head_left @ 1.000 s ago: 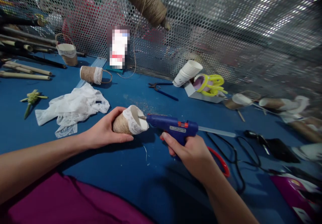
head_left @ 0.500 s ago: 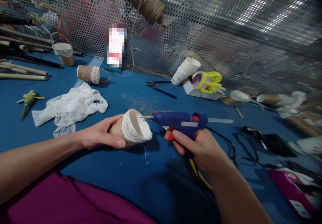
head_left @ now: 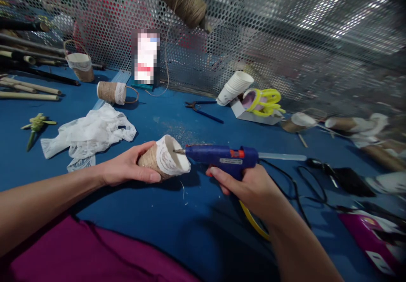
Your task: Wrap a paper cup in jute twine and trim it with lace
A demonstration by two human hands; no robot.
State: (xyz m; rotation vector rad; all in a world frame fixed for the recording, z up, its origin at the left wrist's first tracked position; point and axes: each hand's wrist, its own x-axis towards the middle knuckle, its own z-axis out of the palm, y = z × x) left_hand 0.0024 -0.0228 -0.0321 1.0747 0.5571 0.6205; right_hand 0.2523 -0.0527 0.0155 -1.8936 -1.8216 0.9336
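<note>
My left hand (head_left: 135,163) is wrapped round a paper cup (head_left: 161,159) covered in twine, with white lace around its rim. The cup lies tilted, its mouth facing right. In my right hand (head_left: 244,184) is a blue hot glue gun (head_left: 222,157), my fingers closed on its handle and by the red trigger. Its metal nozzle points left and reaches just inside the cup's mouth; whether it touches the wall I cannot tell. A clear glue stick (head_left: 282,157) sticks out of the gun's back. White lace (head_left: 95,134) lies crumpled beyond my left hand.
Behind stand a perforated metal screen (head_left: 272,41), a phone (head_left: 146,58) and a twine spool (head_left: 179,1). Pliers (head_left: 206,112), stacked paper cups (head_left: 234,88) and a small white box (head_left: 253,115) lie farther back. Two twine-wrapped baskets are at left. The gun's black cable (head_left: 293,184) runs right.
The glue gun has moved left, bringing its nozzle from the cup's rim to inside the mouth. Its glue stick now shows longer at the back. The left hand has barely moved.
</note>
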